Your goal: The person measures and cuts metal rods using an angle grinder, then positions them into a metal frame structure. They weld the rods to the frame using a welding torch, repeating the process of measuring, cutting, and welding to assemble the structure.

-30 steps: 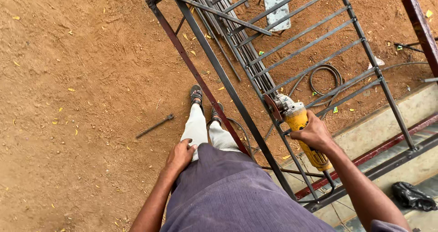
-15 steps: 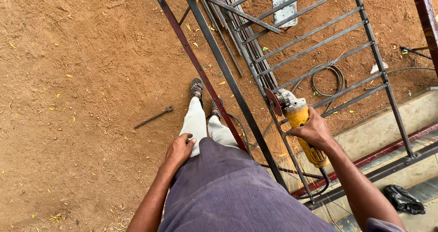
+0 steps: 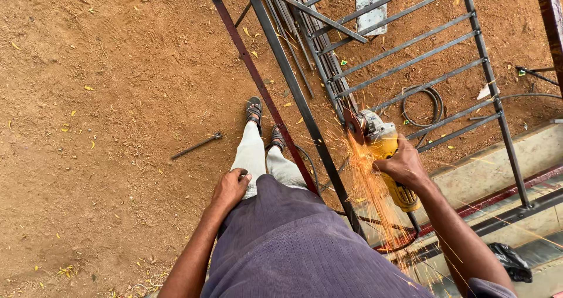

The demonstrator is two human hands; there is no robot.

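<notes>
My right hand [image 3: 404,164] grips a yellow angle grinder [image 3: 384,151]. Its disc touches a bar of the dark metal grille frame [image 3: 410,58], and orange sparks [image 3: 366,181] spray down toward me. My left hand [image 3: 230,188] rests on my left thigh, fingers bent, holding nothing. I stand with both sandalled feet [image 3: 254,108] on the dirt beside a rust-red bar of the frame [image 3: 252,75].
A metal rod [image 3: 196,146] lies on the reddish dirt to the left. A coiled black cable [image 3: 423,106] lies under the grille. A concrete step [image 3: 498,163] runs along the right, with a black bag [image 3: 511,260] at its lower end.
The grinder disc has come against the frame bar and sparks now fly; earlier there were none. My left hand stays on my thigh.
</notes>
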